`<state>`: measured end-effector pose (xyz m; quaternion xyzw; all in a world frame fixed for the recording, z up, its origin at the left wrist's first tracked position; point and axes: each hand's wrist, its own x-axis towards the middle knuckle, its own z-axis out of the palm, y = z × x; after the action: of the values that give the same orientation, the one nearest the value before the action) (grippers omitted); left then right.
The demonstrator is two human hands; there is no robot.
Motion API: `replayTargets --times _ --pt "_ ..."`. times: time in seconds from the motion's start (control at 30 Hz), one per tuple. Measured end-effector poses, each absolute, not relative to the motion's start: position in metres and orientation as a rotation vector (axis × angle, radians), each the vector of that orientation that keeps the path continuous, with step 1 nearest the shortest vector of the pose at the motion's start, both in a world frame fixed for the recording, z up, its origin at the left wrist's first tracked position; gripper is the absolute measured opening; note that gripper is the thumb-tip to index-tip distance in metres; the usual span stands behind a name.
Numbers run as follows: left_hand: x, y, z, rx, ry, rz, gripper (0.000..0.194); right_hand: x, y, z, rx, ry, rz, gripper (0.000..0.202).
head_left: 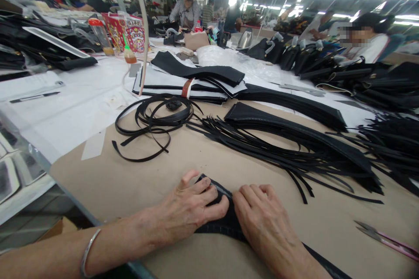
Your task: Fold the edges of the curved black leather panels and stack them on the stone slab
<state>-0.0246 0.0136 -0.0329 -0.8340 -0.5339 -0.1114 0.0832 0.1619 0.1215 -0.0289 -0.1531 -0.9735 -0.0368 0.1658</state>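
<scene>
A curved black strap-shaped piece [225,223], looking like leather or fabric with a pale line along its edge, lies on the tan board in front of me. My left hand [188,207] bears on its left end, thumb and bent fingers gripping it. Close by on the right, my right hand [263,216] has its fingers curled together over the same piece's upper edge; the fingertips are hidden. The piece continues under the right wrist toward the bottom right.
Coiled black strips [153,115] lie beyond my hands. Bundled narrow strips [262,144] sit beside stacked curved black pieces [294,133]. Pink-handled snips [386,237] rest at right. Farther back are a strapped stack [183,85] and a glue bottle [129,54]. Other people work behind.
</scene>
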Motion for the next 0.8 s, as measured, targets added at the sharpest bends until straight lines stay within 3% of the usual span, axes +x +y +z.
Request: replayTargets --times 0.13,0.8 --pt "-0.025 0.014 -0.031 -2.497 -1.644 -0.304 0.040 0.163 0.120 -0.032 -0.455 -2.754 -0.083 0.028" --pt "-0.025 0.015 -0.038 -2.422 -1.603 -0.321 0.036 0.166 0.122 -0.023 -0.449 -2.721 0.045 0.034"
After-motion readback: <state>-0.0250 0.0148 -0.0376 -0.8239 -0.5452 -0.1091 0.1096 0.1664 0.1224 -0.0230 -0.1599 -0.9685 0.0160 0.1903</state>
